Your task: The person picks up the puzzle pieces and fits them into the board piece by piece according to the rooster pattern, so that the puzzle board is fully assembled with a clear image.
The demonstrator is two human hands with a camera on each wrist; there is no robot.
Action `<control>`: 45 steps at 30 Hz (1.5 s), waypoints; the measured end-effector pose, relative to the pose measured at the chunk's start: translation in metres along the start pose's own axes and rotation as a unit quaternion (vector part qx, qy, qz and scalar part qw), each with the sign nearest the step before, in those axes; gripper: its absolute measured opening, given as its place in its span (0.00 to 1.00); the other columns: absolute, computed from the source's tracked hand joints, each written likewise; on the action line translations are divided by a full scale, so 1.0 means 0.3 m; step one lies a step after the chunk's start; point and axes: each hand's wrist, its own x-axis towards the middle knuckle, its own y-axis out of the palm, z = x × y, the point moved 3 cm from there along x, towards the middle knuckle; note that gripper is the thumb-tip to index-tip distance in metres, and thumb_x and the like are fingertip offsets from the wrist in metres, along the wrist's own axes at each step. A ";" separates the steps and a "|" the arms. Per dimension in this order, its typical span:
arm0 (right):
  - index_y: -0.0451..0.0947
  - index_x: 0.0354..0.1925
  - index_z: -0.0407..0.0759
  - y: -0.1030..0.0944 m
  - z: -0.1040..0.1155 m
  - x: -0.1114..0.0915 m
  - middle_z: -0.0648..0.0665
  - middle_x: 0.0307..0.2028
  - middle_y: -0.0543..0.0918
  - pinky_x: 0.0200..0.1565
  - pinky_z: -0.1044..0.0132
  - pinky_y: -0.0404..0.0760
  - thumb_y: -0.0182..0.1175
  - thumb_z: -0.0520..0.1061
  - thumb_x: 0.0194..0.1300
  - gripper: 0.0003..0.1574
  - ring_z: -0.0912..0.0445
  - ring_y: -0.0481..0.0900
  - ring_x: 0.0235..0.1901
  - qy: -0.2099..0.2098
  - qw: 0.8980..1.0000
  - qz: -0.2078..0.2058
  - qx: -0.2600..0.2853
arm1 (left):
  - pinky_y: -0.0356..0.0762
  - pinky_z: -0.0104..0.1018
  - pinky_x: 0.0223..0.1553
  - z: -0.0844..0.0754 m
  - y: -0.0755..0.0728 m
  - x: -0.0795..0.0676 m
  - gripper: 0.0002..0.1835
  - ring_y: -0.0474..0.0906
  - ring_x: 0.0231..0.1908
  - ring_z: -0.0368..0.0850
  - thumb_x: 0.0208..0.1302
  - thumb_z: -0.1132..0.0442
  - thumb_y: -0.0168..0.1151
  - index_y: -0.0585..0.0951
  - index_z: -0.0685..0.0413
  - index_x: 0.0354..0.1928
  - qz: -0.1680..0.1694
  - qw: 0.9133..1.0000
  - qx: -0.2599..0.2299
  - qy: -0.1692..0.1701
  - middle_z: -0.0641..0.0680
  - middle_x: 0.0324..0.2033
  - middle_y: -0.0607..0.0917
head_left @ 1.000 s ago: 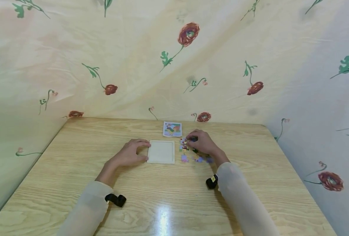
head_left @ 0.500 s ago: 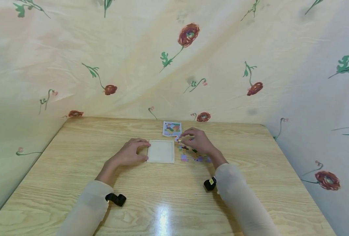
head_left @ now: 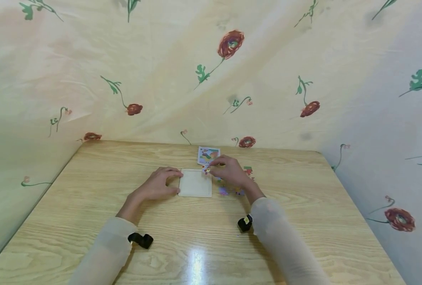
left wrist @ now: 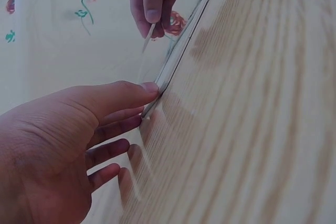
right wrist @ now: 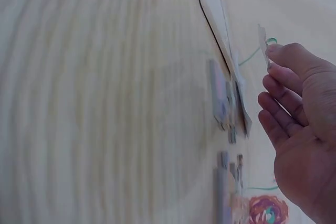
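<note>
Your tray (head_left: 195, 184) is plain off-white, while the puzzle piece (head_left: 206, 170) in your right hand (head_left: 229, 171) shows lilac with spots of red and yellow, and the loose pieces (head_left: 223, 191) show lilac, yellow, green and red. The picture card (head_left: 205, 154) is multicoloured within a pale edge; your table (head_left: 182, 229) is light tan, wood-grain patterned. Your sleeves (head_left: 104, 245) are off-white, your wrist cameras (head_left: 140, 240) black, and the cream cloth (head_left: 161, 59) bears red flowers (head_left: 231, 44) and green leaves (head_left: 420, 80).

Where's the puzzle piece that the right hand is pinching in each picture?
Head: the puzzle piece is just below the middle, at the right hand's fingertips.
Left wrist: the puzzle piece is upper left of the middle, edge-on.
Right wrist: the puzzle piece is upper right.
Shared landmark: the white tray.
</note>
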 end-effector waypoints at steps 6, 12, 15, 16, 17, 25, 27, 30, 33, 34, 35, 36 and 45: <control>0.87 0.52 0.45 0.043 0.002 0.017 0.43 0.59 0.82 0.61 0.49 0.82 0.69 0.47 0.67 0.16 0.44 0.80 0.61 0.020 1.000 0.005 0.013 | 0.54 0.68 0.74 0.002 0.002 0.001 0.30 0.61 0.75 0.62 0.63 0.54 0.70 0.79 0.49 0.68 0.000 1.000 0.001 0.001 0.56 0.72 0.74; 0.87 0.51 0.42 0.080 0.021 0.037 0.41 0.56 0.85 0.59 0.51 0.84 0.70 0.45 0.67 0.15 0.45 0.82 0.59 0.007 1.000 0.007 -0.005 | 0.55 0.68 0.74 0.001 0.001 -0.003 0.30 0.61 0.74 0.62 0.63 0.54 0.70 0.79 0.50 0.67 -0.001 1.000 0.000 0.002 0.56 0.71 0.74; 0.88 0.50 0.41 0.097 0.033 0.048 0.41 0.55 0.86 0.61 0.50 0.82 0.70 0.45 0.67 0.15 0.45 0.83 0.59 -0.008 1.000 0.008 -0.018 | 0.55 0.68 0.74 0.000 0.000 -0.003 0.30 0.62 0.74 0.62 0.62 0.54 0.70 0.80 0.51 0.67 -0.003 1.000 0.001 0.005 0.57 0.71 0.74; 0.88 0.50 0.41 0.102 0.037 0.051 0.41 0.54 0.86 0.62 0.49 0.82 0.70 0.44 0.67 0.15 0.44 0.83 0.60 -0.012 1.000 0.008 -0.018 | 0.55 0.68 0.74 -0.001 0.000 -0.003 0.30 0.62 0.74 0.62 0.63 0.54 0.70 0.80 0.51 0.67 -0.002 1.000 0.001 0.006 0.57 0.71 0.74; 0.88 0.49 0.40 0.106 0.041 0.054 0.40 0.55 0.87 0.63 0.49 0.81 0.70 0.44 0.66 0.15 0.44 0.83 0.60 -0.017 1.000 0.009 -0.017 | 0.55 0.68 0.74 0.000 0.001 -0.003 0.30 0.62 0.74 0.62 0.63 0.54 0.70 0.80 0.51 0.67 -0.003 1.000 0.002 0.007 0.57 0.71 0.74; 0.88 0.49 0.38 0.144 0.056 0.077 0.40 0.52 0.87 0.62 0.53 0.82 0.71 0.43 0.65 0.15 0.46 0.84 0.56 -0.030 0.999 0.001 -0.042 | 0.54 0.68 0.74 0.003 0.002 0.002 0.30 0.62 0.74 0.62 0.63 0.53 0.70 0.79 0.50 0.67 -0.003 1.000 0.002 0.012 0.56 0.71 0.74; 0.88 0.48 0.39 0.151 0.061 0.079 0.41 0.52 0.86 0.62 0.53 0.81 0.71 0.44 0.65 0.15 0.47 0.83 0.55 -0.025 0.999 0.000 -0.043 | 0.55 0.67 0.74 0.002 0.003 0.002 0.30 0.62 0.74 0.62 0.63 0.53 0.70 0.80 0.51 0.67 -0.005 1.000 0.004 0.015 0.56 0.71 0.75; 0.88 0.48 0.40 0.160 0.068 0.080 0.42 0.51 0.86 0.61 0.54 0.81 0.71 0.44 0.65 0.14 0.48 0.82 0.54 -0.012 0.999 0.001 -0.048 | 0.55 0.67 0.73 0.001 0.004 0.001 0.30 0.63 0.73 0.62 0.62 0.54 0.70 0.80 0.51 0.66 -0.008 1.000 0.006 0.017 0.56 0.70 0.75; 0.89 0.47 0.41 0.168 0.070 0.083 0.42 0.50 0.87 0.60 0.54 0.81 0.71 0.44 0.65 0.13 0.49 0.82 0.53 -0.006 0.998 0.000 -0.055 | 0.56 0.67 0.73 -0.001 0.005 -0.001 0.30 0.64 0.73 0.62 0.62 0.54 0.70 0.80 0.51 0.66 -0.007 1.000 0.005 0.017 0.56 0.70 0.76; 0.89 0.47 0.41 0.170 0.070 0.083 0.43 0.50 0.86 0.60 0.54 0.81 0.71 0.44 0.65 0.13 0.49 0.82 0.53 -0.003 0.998 0.000 -0.056 | 0.55 0.67 0.73 -0.002 0.005 -0.001 0.29 0.64 0.73 0.62 0.62 0.54 0.70 0.80 0.51 0.66 -0.007 1.000 0.003 0.015 0.56 0.70 0.76; 0.89 0.47 0.41 0.172 0.069 0.084 0.43 0.50 0.86 0.60 0.54 0.81 0.71 0.44 0.65 0.13 0.49 0.82 0.53 -0.002 0.998 0.000 -0.059 | 0.56 0.67 0.73 -0.003 0.005 -0.002 0.29 0.63 0.73 0.62 0.62 0.54 0.70 0.80 0.50 0.66 -0.006 1.000 0.002 0.013 0.56 0.70 0.75; 0.89 0.48 0.41 0.173 0.069 0.086 0.43 0.50 0.86 0.60 0.54 0.81 0.70 0.44 0.65 0.13 0.49 0.82 0.53 -0.001 0.998 0.000 -0.061 | 0.56 0.67 0.73 -0.003 0.005 -0.003 0.29 0.63 0.73 0.61 0.63 0.54 0.70 0.80 0.50 0.66 -0.006 1.000 0.002 0.010 0.56 0.70 0.75; 0.89 0.48 0.42 0.180 0.066 0.089 0.43 0.50 0.85 0.63 0.51 0.79 0.70 0.44 0.65 0.13 0.48 0.82 0.54 0.002 0.999 0.013 -0.046 | 0.56 0.67 0.74 -0.007 0.002 -0.004 0.28 0.62 0.75 0.61 0.64 0.54 0.70 0.80 0.48 0.67 -0.007 1.000 0.005 0.005 0.55 0.71 0.74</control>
